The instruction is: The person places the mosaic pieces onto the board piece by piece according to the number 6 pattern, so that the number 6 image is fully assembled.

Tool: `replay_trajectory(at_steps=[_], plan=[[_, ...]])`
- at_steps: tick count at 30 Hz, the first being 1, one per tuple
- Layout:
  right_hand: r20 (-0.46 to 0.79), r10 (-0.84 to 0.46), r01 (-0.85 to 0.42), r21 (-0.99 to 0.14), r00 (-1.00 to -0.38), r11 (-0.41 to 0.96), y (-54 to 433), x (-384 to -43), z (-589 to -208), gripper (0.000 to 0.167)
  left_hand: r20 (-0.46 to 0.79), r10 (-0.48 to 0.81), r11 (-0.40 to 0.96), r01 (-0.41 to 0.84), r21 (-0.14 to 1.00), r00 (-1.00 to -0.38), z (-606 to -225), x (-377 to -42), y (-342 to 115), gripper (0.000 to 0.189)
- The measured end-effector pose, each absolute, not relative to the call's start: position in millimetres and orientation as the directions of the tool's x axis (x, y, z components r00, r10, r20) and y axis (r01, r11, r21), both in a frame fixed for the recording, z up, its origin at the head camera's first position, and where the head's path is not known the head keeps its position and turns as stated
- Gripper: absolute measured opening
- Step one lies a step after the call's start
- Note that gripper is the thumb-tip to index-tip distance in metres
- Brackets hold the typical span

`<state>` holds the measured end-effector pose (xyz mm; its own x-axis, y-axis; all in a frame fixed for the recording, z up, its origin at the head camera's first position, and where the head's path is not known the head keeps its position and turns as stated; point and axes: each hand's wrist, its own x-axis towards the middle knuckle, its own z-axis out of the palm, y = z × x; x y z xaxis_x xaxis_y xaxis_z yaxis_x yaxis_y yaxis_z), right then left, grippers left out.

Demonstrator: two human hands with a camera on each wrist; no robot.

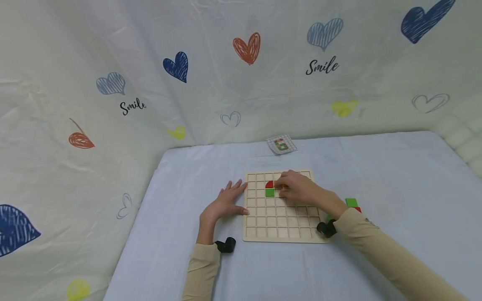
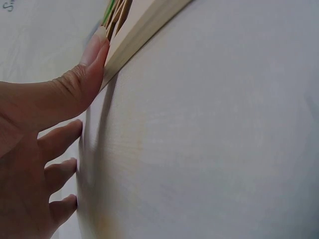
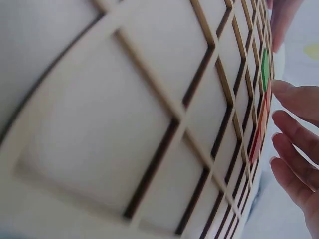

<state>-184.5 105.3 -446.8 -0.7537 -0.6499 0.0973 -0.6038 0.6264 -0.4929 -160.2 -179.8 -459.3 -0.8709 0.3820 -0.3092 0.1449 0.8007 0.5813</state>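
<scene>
Grid bd. looks smooth matt wood, tbl. cover matt cloth, w/ printed card papery.

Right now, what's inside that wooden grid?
In the grid: a green tile and at least one red piece. The right hand covers some cells in the head view, hiding their contents there.

The pale wooden board carries a grid of squares, a red tile and a green tile toward its eleven o'clock; beyond its three o'clock lie a loose green tile and a loose red tile. At twelve o'clock, the whitish card shows a grid with red and green blocks, and the white backdrop bears navy, light-blue, rust-red and yellow hearts. The sleeves are plain beige.
</scene>
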Motion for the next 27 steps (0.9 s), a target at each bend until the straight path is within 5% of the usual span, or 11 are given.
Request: replay_trajectory(at_steps=[27], plan=[[0.051,-0.525,-0.478,-0.494,-0.85,0.726,181.4,-155.6,-442.0,0.02,-0.317,0.374,0.805,0.135,0.578,-0.872,-462.4,-160.2,-178.7,0.096]])
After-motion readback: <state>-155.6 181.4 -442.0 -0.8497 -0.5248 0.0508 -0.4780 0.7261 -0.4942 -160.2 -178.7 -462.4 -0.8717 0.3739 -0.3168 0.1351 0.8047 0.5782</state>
